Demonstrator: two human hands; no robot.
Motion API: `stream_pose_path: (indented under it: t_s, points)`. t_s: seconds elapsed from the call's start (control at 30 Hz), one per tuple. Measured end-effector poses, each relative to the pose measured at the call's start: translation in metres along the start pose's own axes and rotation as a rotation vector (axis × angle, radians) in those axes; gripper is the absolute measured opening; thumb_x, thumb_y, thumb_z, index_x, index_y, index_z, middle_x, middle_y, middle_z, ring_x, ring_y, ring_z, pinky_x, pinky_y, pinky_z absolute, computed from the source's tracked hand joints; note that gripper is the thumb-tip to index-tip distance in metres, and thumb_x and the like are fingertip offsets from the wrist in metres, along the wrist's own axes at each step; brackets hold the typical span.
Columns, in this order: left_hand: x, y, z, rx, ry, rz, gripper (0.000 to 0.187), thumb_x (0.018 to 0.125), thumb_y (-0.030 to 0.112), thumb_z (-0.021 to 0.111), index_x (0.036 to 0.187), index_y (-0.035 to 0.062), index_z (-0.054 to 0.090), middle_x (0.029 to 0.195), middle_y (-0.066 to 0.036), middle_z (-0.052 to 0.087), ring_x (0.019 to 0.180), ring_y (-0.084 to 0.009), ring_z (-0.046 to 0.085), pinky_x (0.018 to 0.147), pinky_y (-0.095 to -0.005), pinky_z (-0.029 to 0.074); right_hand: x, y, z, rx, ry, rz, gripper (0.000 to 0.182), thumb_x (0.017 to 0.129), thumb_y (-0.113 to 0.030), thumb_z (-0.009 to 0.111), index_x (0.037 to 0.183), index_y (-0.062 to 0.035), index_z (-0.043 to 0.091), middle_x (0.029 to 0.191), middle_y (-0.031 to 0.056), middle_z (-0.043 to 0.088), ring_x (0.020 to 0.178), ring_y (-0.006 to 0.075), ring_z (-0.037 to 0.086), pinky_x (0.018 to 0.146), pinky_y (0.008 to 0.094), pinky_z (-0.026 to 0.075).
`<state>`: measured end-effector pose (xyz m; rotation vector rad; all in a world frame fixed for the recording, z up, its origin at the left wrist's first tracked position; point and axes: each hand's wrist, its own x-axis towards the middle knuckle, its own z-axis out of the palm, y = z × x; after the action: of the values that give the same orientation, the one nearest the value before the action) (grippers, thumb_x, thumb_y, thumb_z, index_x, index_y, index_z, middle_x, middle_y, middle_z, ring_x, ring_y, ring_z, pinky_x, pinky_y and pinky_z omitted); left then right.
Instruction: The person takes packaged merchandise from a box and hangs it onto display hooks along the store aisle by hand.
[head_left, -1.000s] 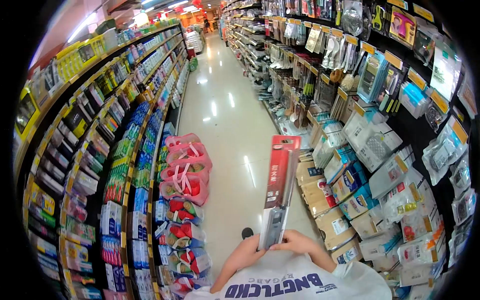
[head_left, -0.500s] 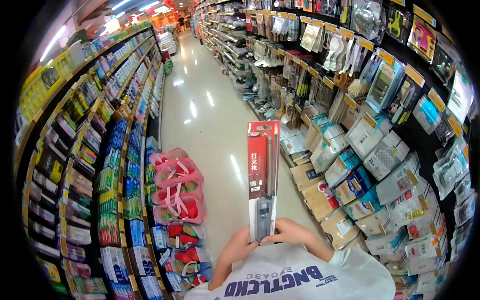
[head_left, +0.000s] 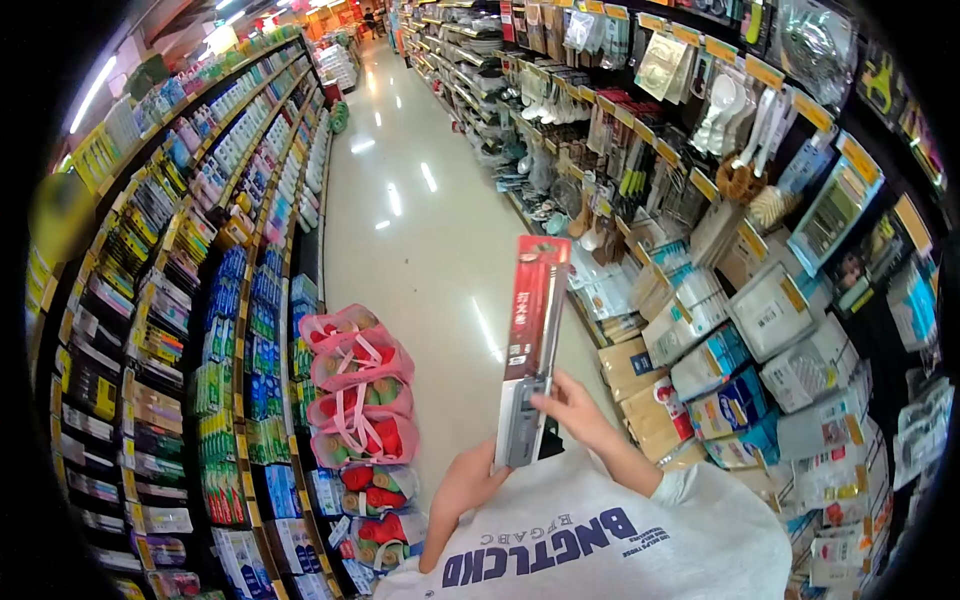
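A packaged long-necked gas lighter [head_left: 530,345] on a red and white card stands in front of my chest, its top leaning right. The grey handle shows at the lower end and the thin metal barrel runs up the right side. My left hand [head_left: 476,474] is closed on the card's lower left edge, its fingers partly hidden behind it. Higher up on the right edge is my right hand [head_left: 578,412], with the thumb over the grey handle and the other fingers mostly hidden behind the card.
Shelves of toothbrushes and toothpaste [head_left: 228,330] line the left side. Pink mesh bags [head_left: 330,385] hang from that shelf into the aisle. On the right, packaged kitchen goods [head_left: 770,305] hang on hooks. The shiny floor [head_left: 430,250] runs ahead between them.
The lighter package has tilted to the right and turned slightly. My right hand has moved up from the bottom of the card to its right edge, beside the handle.
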<state>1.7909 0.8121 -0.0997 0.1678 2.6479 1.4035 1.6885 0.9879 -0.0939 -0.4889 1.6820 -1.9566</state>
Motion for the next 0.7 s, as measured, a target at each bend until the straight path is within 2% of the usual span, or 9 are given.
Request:
stream_pose_path:
  t_s: [0.07,0.1,0.17,0.2,0.27,0.4,0.47,0.57,0.7]
  points:
    - [0.035,0.0,-0.01,0.05,0.023,0.044,0.036,0.073,0.014,0.062,0.106,0.0038,0.05,0.086,-0.018,0.059,0.083,-0.0357,0.056,0.073,-0.0375,0.044,0.03,-0.027,-0.016,0.18,0.06,-0.133,0.036,0.084,-0.01,0.055,0.117,-0.0023,0.044,0.102,0.0022,0.055,0.092,0.0078,0.051,0.079,0.0229,0.041]
    - [0.052,0.004,-0.016,0.056,0.03,0.046,0.036,0.073,0.014,0.062,0.106,0.0038,0.05,0.086,-0.018,0.059,0.083,-0.0357,0.056,0.073,-0.0375,0.044,0.044,-0.033,-0.029,0.2,0.059,-0.14,0.038,0.084,-0.009,0.054,0.119,-0.0017,0.043,0.106,0.0025,0.055,0.095,0.0085,0.051,0.083,0.0236,0.04]
    - [0.09,0.015,-0.028,0.041,0.01,0.022,0.035,0.072,0.013,0.063,0.103,0.0013,0.052,0.084,-0.016,0.06,0.078,-0.0298,0.058,0.072,-0.0345,0.045,0.072,-0.035,-0.053,0.194,0.09,-0.18,0.037,0.084,-0.008,0.054,0.119,-0.0013,0.042,0.106,0.0035,0.055,0.094,0.0088,0.052,0.083,0.024,0.041]
    - [0.108,0.019,-0.03,0.044,0.017,0.031,0.035,0.072,0.013,0.063,0.103,0.0013,0.052,0.084,-0.016,0.06,0.078,-0.0298,0.058,0.072,-0.0345,0.045,0.084,-0.036,-0.065,0.195,0.13,-0.201,0.037,0.084,-0.006,0.053,0.119,-0.001,0.041,0.105,0.0045,0.055,0.094,0.0091,0.053,0.082,0.0245,0.042]
    - [0.14,0.026,-0.032,0.034,0.062,0.121,0.036,0.07,0.012,0.064,0.102,-0.0008,0.053,0.081,-0.016,0.059,0.076,-0.0267,0.058,0.071,-0.0322,0.045,0.101,-0.037,-0.085,0.184,0.138,-0.201,0.037,0.084,-0.006,0.053,0.119,-0.001,0.041,0.105,0.0044,0.055,0.094,0.0089,0.053,0.082,0.0242,0.042]
    - [0.189,0.012,-0.021,0.015,0.079,0.169,0.036,0.073,0.011,0.062,0.105,-0.0018,0.052,0.08,-0.015,0.06,0.077,-0.0249,0.059,0.071,-0.0316,0.045,0.126,-0.031,-0.121,0.214,0.22,-0.121,0.036,0.084,-0.007,0.053,0.118,-0.0007,0.042,0.103,0.0038,0.056,0.091,0.0083,0.053,0.08,0.0231,0.042]
    - [0.214,0.013,-0.021,-0.214,-0.049,0.02,0.035,0.075,0.006,0.061,0.107,-0.0011,0.052,0.082,-0.011,0.06,0.077,-0.0199,0.058,0.072,-0.0286,0.045,0.133,-0.032,-0.14,0.164,0.233,-0.061,0.035,0.085,-0.007,0.053,0.117,-0.0008,0.042,0.104,0.0039,0.056,0.092,0.0077,0.052,0.08,0.0231,0.042]
    - [0.254,0.013,-0.024,-0.219,-0.117,0.016,0.032,0.078,0.005,0.058,0.108,-0.0011,0.052,0.083,-0.01,0.06,0.077,-0.0176,0.058,0.071,-0.028,0.045,0.149,-0.025,-0.161,0.18,0.277,-0.108,0.034,0.085,-0.007,0.053,0.116,-0.0007,0.043,0.104,0.0036,0.055,0.092,0.0073,0.051,0.08,0.0233,0.042]
    - [0.316,0.013,-0.033,-0.212,-0.111,0.085,0.029,0.08,0.011,0.056,0.106,-0.0018,0.052,0.077,-0.011,0.06,0.074,-0.021,0.06,0.067,-0.0294,0.047,0.174,-0.02,-0.184,0.125,0.297,-0.058,0.04,0.082,-0.005,0.055,0.12,-0.0007,0.042,0.107,0.0031,0.054,0.096,0.0083,0.05,0.083,0.0231,0.04]
